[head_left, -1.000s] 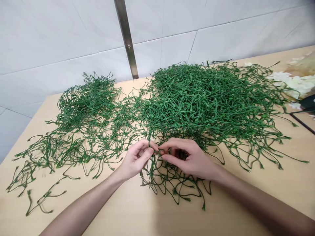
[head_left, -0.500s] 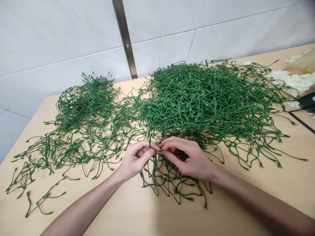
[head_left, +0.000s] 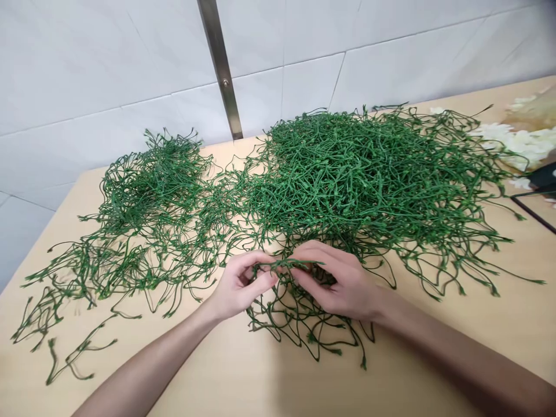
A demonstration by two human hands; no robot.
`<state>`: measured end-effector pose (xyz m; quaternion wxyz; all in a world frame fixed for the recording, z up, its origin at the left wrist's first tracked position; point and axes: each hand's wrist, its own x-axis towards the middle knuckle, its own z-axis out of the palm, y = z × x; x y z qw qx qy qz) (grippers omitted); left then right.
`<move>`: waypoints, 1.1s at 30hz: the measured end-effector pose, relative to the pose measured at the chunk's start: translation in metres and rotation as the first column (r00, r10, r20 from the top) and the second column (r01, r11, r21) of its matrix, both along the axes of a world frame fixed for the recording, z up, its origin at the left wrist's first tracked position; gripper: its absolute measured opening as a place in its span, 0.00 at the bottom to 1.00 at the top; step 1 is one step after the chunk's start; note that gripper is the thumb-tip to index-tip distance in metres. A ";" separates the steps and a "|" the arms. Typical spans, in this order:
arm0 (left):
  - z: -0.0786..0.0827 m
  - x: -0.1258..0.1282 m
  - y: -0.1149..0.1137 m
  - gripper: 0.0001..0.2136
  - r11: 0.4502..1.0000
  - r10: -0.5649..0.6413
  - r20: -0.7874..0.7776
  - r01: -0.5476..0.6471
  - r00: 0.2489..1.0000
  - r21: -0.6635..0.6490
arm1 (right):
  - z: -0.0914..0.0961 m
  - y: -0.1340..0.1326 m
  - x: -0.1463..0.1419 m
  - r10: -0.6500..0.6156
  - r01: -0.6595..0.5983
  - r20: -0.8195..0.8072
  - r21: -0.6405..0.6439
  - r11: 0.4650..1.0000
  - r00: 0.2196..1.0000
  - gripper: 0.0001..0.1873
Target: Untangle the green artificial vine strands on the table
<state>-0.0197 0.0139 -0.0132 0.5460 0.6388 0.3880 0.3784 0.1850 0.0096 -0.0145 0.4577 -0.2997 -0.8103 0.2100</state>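
Observation:
A green artificial stem lies roughly level between my two hands at the near edge of a big heap of green plastic stems. My left hand pinches its left part with thumb and forefinger. My right hand has its fingers closed around the stem's middle, and the fingertips of both hands are close together. Below them, a loose tangle of stems spreads on the table toward me. Part of the held stem is hidden behind my fingers.
A smaller pile of green stems stands at the back left, with scattered stems in front of it. White artificial flowers and a black object sit at the right. A metal strip runs down the tiled wall behind the wooden table.
The stem between my fingers now lies flatter, its end showing over my right fingers. My right hand has shifted slightly right, and the piles look the same.

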 end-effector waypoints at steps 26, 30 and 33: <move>0.001 0.005 0.000 0.05 0.924 0.017 -0.100 0.022 0.995 0.381 | 0.005 0.003 0.004 -0.182 0.056 0.284 0.400 0.915 0.941 0.09; -0.001 0.005 -0.002 0.03 0.922 -0.004 -0.115 0.048 0.993 0.385 | 0.000 -0.001 0.002 -0.071 0.009 0.241 0.249 0.968 0.968 0.10; -0.002 0.004 -0.003 0.03 0.901 -0.018 -0.141 0.078 0.990 0.427 | -0.002 -0.003 0.000 -0.006 -0.019 0.201 0.122 0.992 0.980 0.10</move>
